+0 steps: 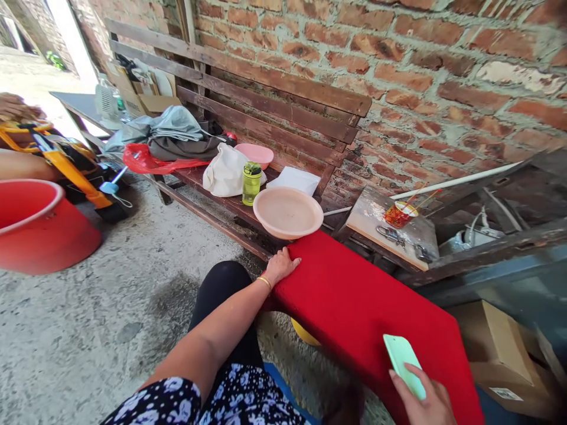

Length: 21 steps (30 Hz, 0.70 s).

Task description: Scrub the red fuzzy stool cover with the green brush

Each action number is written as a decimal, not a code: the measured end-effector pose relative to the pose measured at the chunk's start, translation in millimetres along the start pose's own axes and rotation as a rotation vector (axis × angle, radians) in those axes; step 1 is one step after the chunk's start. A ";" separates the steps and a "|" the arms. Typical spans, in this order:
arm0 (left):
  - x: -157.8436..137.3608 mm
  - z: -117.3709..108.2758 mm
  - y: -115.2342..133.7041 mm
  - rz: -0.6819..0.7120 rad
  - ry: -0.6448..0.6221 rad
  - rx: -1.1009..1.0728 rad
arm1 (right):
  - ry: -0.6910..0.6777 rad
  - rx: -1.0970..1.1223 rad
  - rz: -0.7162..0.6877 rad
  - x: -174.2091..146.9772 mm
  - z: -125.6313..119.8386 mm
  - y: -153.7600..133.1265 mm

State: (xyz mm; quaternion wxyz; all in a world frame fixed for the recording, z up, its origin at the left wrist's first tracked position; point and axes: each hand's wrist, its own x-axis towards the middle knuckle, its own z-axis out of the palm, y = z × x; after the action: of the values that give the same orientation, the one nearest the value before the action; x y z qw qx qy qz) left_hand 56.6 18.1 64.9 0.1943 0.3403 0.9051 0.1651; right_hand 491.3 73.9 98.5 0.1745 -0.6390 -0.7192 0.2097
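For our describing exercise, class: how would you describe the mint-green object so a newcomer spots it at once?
Start at the long red cloth in front of the brick wall. Near its lower-right end, the person's right hand holds the mint-green object. Unlike the yellow-green bottle farther back, it is flat, pale and in a hand.

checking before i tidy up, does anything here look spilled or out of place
Two spots stand out: whitish residue on the wooden board beneath the red tin, perhaps a spill, and a dark patch on the concrete floor, possibly damp.
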 end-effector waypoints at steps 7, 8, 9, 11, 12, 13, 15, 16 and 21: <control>1.8 1.2 -0.8 -0.007 0.016 0.033 | -0.127 0.086 -0.522 -33.1 80.2 -88.7; 2.1 1.4 -1.2 -0.006 0.017 0.035 | -0.144 0.065 -0.543 -34.8 84.1 -93.1; 2.6 1.7 -1.7 -0.004 0.017 0.033 | -0.162 0.045 -0.550 -35.1 85.0 -94.1; 3.9 2.5 -3.0 -0.003 0.019 0.024 | -0.193 0.014 -0.530 -31.5 77.9 -85.4; 4.7 3.0 -3.6 -0.001 0.019 0.019 | -0.199 0.002 -0.504 -28.0 70.6 -75.9; 5.6 3.7 -4.3 0.000 0.019 0.016 | -0.197 -0.005 -0.471 -23.8 61.3 -63.2; 7.3 5.1 -5.3 0.001 0.022 0.017 | -0.171 -0.028 -0.378 -14.7 39.1 -31.1; 8.2 5.8 -5.7 0.000 0.022 0.020 | -0.145 -0.050 -0.322 -10.2 27.3 -13.5; 11.5 7.6 -7.1 -0.010 0.018 0.025 | 0.006 -0.152 -0.143 -0.4 -10.0 44.9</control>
State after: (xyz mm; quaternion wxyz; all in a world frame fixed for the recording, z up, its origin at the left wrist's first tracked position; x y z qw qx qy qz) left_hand 48.3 22.2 52.4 0.1828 0.3369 0.9104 0.1557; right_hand 534.5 78.6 83.5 0.1423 -0.5981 -0.7763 0.1395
